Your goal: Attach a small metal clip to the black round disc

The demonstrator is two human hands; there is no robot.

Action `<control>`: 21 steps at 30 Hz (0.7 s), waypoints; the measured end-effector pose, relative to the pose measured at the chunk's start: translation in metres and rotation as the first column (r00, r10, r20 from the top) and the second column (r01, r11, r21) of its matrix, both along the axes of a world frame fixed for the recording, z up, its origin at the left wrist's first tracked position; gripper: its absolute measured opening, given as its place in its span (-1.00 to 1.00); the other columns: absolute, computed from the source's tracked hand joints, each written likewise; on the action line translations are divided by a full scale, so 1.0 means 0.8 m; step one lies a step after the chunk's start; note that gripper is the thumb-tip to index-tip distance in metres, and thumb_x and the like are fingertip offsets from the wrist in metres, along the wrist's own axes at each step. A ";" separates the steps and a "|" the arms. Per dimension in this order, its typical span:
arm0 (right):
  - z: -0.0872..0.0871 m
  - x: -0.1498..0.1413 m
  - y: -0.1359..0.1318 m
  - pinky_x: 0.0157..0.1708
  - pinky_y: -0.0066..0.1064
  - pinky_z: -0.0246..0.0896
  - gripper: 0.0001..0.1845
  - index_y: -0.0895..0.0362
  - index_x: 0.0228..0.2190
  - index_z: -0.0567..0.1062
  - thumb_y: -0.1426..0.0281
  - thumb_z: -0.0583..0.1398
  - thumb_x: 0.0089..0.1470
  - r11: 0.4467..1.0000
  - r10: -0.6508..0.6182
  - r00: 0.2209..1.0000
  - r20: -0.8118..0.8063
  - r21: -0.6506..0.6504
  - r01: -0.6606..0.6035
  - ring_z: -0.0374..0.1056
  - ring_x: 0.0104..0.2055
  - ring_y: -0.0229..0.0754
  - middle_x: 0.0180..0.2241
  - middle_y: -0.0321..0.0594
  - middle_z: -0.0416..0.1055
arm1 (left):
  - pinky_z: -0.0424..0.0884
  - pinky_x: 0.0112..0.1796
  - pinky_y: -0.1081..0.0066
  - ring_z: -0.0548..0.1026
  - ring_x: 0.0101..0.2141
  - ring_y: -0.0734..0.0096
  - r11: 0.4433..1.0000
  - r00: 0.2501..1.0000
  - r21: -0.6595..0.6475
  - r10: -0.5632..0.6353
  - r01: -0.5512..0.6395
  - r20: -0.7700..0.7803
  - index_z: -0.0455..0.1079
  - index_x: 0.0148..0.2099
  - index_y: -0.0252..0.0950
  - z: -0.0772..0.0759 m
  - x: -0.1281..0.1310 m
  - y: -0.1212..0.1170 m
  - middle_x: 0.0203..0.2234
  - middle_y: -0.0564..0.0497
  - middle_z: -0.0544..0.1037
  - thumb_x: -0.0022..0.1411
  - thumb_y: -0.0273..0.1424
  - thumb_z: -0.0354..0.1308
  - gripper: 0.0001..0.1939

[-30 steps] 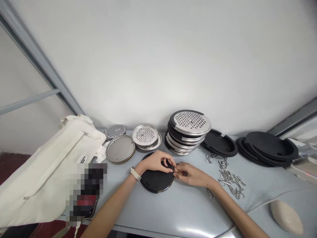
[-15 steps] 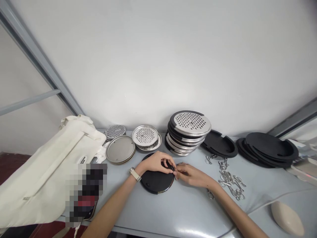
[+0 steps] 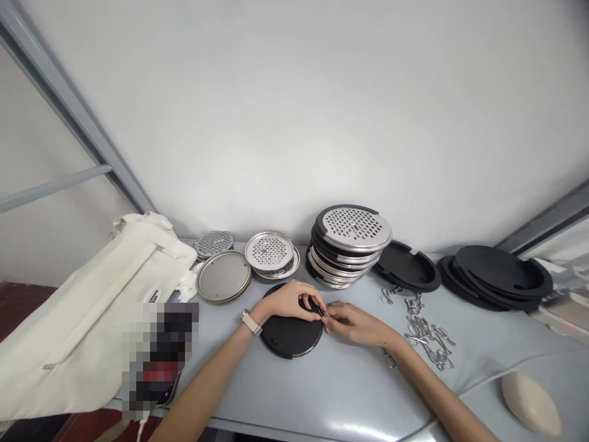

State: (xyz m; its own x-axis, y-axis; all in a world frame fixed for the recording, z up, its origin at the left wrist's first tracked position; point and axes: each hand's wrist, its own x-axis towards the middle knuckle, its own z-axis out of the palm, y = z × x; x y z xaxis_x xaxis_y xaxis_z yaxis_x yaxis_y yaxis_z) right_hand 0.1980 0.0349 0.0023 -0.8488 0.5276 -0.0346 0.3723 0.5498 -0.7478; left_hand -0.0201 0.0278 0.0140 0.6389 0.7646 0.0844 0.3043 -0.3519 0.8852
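Presently touching a black disc (image 3: 291,336) with both hands, the disc lying flat on the table (image 3: 285,399), near its front edge. With the left hand (image 3: 292,301), covering much of the upper part and gripping the right edge, fingers bent, thumb and forefinger drawn together. With the fingers of the right hand (image 3: 354,323), pinching a small metal piece (image 3: 323,312) at that same edge, right against the left fingertips; cannot tell its shape, being mostly covered. On the disc, can make out a small dark hole toward the lower left. On the left wrist, wearing a watch (image 3: 251,322) with a pale strap.

Partly under the right forearm, can see a ring (image 3: 391,359); farther right, a loose scatter of metal hooks (image 3: 430,337). Just behind the hands, can see a tall stack (image 3: 354,230) of black and silver rounds, topped by a perforated plate. To its left, can see silver perforated plates (image 3: 270,252), then plain grey plates (image 3: 224,279). To its right, can see a black tray (image 3: 409,268) and, near the table's right end, black rounds (image 3: 497,270) piled unevenly. At the front right, can see a pale rounded object (image 3: 531,402); at the far left, a cream bag (image 3: 87,331).
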 end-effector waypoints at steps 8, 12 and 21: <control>-0.002 0.000 0.001 -0.34 -0.43 0.22 -0.50 0.18 -0.44 0.47 0.12 -0.06 0.27 1.000 0.000 1.000 0.002 0.003 0.000 0.29 -0.38 -0.22 -0.45 -0.21 0.40 | 0.40 -0.31 0.56 0.46 -0.34 0.50 1.000 1.000 0.004 0.001 -0.001 -0.013 0.56 -0.22 -0.30 0.006 0.001 -0.002 -0.31 -0.01 0.56 0.03 -0.50 0.24 -0.79; -0.002 0.000 0.001 -0.35 -0.44 0.22 -0.51 0.18 -0.44 0.46 0.14 -0.06 0.28 1.000 0.000 1.000 0.002 0.004 0.000 0.28 -0.39 -0.23 -0.45 -0.21 0.39 | 0.39 -0.32 0.56 0.45 -0.35 0.50 1.000 1.000 0.009 0.001 -0.001 -0.016 0.56 -0.22 -0.30 0.005 0.000 -0.002 -0.33 -0.01 0.55 0.03 -0.49 0.24 -0.79; -0.003 -0.001 0.001 -0.35 -0.43 0.21 -0.50 0.19 -0.45 0.46 0.14 -0.06 0.28 1.000 0.009 1.000 0.002 0.007 -0.009 0.28 -0.39 -0.22 -0.45 -0.20 0.38 | 0.40 -0.32 0.56 0.45 -0.36 0.50 1.000 1.000 0.023 -0.009 0.009 -0.007 0.56 -0.20 -0.31 0.001 -0.002 -0.001 -0.32 -0.01 0.54 0.04 -0.49 0.24 -0.78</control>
